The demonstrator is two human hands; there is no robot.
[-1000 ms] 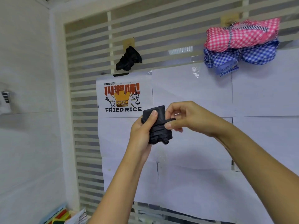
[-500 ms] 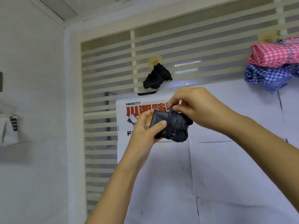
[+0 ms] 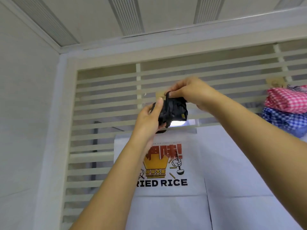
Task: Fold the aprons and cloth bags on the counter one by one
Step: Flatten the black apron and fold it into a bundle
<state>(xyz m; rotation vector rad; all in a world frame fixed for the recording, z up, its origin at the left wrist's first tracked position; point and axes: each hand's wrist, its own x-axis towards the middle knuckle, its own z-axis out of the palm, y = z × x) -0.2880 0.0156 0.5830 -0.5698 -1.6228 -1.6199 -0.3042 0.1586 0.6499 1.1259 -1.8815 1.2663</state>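
In the head view, your left hand [image 3: 149, 117] grips the black folded bundle [image 3: 176, 112] from the left and below, raised high in front of the slatted partition [image 3: 108, 100]. Your right hand [image 3: 191, 93] pinches its strap [image 3: 167, 97] at the top, just beside a yellowish hook [image 3: 159, 95]. I judge you are hanging it: open the loop and support the bundle from below. The left side has room; the pink checked bundle [image 3: 285, 101] hangs well apart on the right.
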